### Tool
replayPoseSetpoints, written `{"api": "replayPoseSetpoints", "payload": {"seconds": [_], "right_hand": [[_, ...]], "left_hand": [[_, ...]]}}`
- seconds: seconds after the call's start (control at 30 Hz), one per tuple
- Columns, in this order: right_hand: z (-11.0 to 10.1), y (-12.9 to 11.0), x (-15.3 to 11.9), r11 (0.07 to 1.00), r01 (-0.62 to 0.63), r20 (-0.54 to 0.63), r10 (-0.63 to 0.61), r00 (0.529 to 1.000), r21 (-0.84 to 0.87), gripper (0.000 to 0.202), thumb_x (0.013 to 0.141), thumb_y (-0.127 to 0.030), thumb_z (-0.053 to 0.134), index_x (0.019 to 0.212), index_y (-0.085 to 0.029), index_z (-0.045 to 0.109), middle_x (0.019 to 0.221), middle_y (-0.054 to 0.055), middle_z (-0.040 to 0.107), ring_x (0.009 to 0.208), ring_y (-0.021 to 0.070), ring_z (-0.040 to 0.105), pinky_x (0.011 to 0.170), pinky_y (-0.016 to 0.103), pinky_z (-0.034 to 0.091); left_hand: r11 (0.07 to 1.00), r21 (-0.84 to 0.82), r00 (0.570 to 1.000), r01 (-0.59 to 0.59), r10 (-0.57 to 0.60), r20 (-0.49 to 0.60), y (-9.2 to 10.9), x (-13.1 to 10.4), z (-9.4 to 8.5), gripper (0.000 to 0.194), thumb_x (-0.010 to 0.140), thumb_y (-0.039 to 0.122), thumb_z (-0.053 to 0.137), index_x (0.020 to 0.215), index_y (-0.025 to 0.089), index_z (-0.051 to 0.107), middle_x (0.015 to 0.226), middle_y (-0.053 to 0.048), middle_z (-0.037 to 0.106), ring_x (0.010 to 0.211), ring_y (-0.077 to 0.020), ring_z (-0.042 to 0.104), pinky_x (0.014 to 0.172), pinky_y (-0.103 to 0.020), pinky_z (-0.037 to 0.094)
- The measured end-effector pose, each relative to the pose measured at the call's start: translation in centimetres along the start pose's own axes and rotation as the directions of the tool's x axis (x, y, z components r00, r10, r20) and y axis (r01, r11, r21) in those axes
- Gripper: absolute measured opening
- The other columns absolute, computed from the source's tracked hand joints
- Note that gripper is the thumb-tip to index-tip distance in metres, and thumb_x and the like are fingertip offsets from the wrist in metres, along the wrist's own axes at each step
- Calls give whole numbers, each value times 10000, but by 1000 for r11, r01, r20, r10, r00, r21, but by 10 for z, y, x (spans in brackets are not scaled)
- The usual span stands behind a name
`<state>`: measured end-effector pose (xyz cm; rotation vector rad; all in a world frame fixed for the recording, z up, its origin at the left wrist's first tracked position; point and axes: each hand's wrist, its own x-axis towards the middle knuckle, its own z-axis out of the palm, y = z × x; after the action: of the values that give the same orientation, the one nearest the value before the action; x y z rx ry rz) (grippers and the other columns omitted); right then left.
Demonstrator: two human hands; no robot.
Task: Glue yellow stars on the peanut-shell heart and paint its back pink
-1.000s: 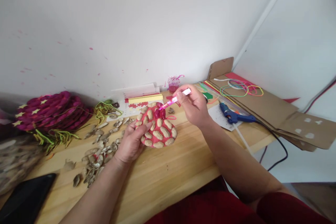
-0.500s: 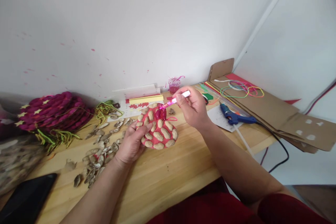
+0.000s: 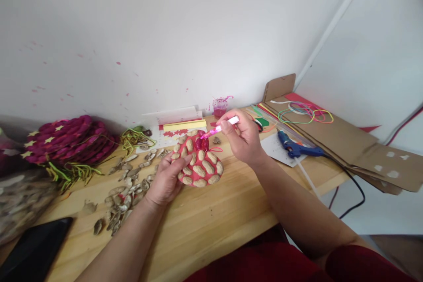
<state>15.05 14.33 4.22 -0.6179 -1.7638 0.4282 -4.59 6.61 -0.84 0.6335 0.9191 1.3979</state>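
My left hand (image 3: pixel 170 178) grips the left edge of a round red disc (image 3: pixel 194 167) covered with peanut shells, its thumb lying over the face. A few shells (image 3: pixel 202 142) at the disc's upper right are wet with magenta paint; the others are plain tan. Between the thumb and fingers of my right hand (image 3: pixel 243 136) is a paintbrush (image 3: pixel 215 130) with a white, magenta-smeared handle. Its tip points down-left onto the painted shells. A thin red loop of cord (image 3: pixel 217 150) sticks out from the disc's right side.
Loose peanut shells (image 3: pixel 127 198) lie on the wooden table to the left, near a black phone (image 3: pixel 36 246) and stacked magenta discs (image 3: pixel 71 145). A paint cup (image 3: pixel 220 108) stands by the wall. At right are a blue glue gun (image 3: pixel 299 149) and cardboard sheets (image 3: pixel 350 145).
The brush tip has shifted slightly left and down over the painted shells. Both hands keep their hold, and the disc stays nearly in place.
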Motion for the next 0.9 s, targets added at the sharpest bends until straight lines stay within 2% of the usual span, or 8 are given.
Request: {"api": "replayPoseSetpoints", "payload": {"seconds": [0.23,0.37,0.53,0.67,0.9], "right_hand": [[1,0,0,998,16,38,-14,999,-66,156,1053,-313,560,945,-226,632,878,38,727,827,188,646,797,355,486],[2,-1,-1,998,32,-1,-32,1000,-53,155,1054,-317,561,951,-228,636,894,41,733,842,192,657,797,356,489],[2,-1,-2,999,13,48,-11,999,-47,163,1057,-322,553,955,-223,634,899,44,736,843,190,660,808,360,490],[1,-2,-2,999,22,30,-21,999,-42,157,1054,-312,558,948,-224,633,890,37,733,835,182,651,794,349,485],[2,-2,-1,1000,1,16,0,1000,-15,162,1055,-325,567,947,-227,638,886,37,733,836,182,650,789,346,484]], "left_hand": [[1000,-2,1000,-8,8,-6,-2,1,-3,421,615,289,971,970,170,781,868,-78,840,870,-302,825,814,-394,687],[1000,-11,1000,-16,16,-1,-2,1,-3,450,620,278,970,1013,166,781,896,-87,844,887,-304,824,825,-398,687],[1000,-7,1000,-17,17,6,-1,1,-2,421,618,280,973,972,164,778,858,-79,839,864,-298,825,812,-386,689],[1000,-4,1000,-14,14,-8,-1,1,-2,417,597,286,981,938,161,777,846,-78,839,856,-304,826,818,-394,688],[1000,-8,1000,-20,20,-1,-1,3,-5,410,648,280,952,1006,164,788,914,-103,848,887,-312,825,846,-416,687]]}}
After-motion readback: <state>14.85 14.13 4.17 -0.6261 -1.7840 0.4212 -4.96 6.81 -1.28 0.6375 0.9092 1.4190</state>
